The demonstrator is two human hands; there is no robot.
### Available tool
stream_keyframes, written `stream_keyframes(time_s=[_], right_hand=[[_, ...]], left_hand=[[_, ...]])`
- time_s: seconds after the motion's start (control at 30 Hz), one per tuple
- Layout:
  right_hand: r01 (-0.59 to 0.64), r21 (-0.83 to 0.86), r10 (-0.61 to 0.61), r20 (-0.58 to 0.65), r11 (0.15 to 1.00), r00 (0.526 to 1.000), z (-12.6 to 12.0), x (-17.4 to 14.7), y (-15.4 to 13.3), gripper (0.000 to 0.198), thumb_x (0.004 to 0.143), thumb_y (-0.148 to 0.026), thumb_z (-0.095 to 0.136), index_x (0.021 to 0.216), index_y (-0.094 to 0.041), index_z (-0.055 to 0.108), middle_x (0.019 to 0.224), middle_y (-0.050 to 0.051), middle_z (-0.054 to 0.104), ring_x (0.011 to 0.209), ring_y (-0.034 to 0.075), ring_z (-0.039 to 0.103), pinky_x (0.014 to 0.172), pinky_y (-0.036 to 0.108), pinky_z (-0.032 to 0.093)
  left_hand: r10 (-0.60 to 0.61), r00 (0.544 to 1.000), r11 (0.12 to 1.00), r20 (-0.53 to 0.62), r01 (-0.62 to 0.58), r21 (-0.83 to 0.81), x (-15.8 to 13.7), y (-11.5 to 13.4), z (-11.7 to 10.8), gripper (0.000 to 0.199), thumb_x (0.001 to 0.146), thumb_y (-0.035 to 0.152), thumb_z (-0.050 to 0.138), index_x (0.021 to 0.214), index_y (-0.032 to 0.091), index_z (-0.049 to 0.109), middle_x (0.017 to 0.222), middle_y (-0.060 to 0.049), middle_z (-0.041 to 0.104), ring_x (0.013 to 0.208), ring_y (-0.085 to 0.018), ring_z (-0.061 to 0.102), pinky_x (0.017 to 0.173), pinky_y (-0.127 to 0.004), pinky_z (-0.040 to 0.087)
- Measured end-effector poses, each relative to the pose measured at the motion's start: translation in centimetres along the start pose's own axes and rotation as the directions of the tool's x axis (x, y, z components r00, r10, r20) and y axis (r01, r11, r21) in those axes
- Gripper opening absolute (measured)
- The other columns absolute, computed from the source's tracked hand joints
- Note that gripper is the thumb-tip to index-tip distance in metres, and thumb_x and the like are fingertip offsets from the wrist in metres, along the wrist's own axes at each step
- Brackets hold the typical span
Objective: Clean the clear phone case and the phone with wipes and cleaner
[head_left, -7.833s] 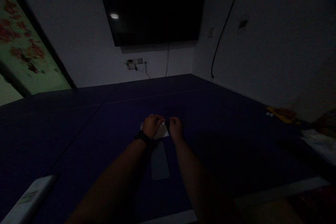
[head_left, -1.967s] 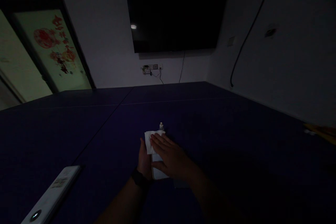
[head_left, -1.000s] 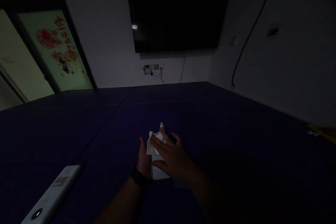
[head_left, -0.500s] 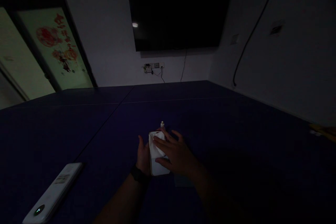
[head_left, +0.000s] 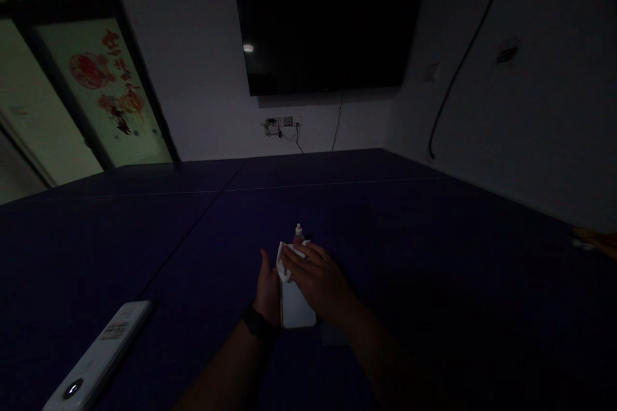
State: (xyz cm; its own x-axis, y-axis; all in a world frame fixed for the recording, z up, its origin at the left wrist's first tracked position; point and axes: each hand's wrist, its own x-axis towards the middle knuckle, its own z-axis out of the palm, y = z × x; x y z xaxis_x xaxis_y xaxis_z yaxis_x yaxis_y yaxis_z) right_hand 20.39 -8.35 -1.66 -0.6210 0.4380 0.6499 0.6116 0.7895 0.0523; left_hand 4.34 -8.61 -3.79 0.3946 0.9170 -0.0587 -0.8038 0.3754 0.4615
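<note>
your left grip (head_left: pixel 268 292) holds the phone (head_left: pixel 298 309) over the desk (head_left: pixel 193 295); right grip (head_left: pixel 321 279) pins the white wipe (head_left: pixel 283 273) on its far end. for a clean wipe: press evenly, overlap strokes.

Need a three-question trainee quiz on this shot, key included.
1. Which hand presses the white cloth onto the phone?
2. True or false: the watch is worn on the right wrist.
3. Where is the small bottle? A) on top of the phone; B) just beyond the phone's far end; C) left of the watch.

Key: 1. The right hand. 2. False, it's on the left. 3. B.
</note>
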Motion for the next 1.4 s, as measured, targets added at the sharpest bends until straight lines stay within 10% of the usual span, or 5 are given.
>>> stream_keyframes(time_s=[1.4], right_hand=[[-0.038,0.122,0.030,0.067,0.992,0.997,-1.0,0.1,0.0,0.048,0.098,-0.011,0.068,0.143,-0.026,0.070,0.142,0.005,0.075,0.117,0.025,0.068,0.104,0.044,0.057]], left_hand=[[0.021,1.000,0.999,-0.018,-0.021,0.036,-0.4,1.0,0.6,0.083,0.103,0.076,0.037,0.164,0.020,0.049,0.146,-0.018,0.068,0.130,-0.037,0.068,0.115,-0.052,0.048]])
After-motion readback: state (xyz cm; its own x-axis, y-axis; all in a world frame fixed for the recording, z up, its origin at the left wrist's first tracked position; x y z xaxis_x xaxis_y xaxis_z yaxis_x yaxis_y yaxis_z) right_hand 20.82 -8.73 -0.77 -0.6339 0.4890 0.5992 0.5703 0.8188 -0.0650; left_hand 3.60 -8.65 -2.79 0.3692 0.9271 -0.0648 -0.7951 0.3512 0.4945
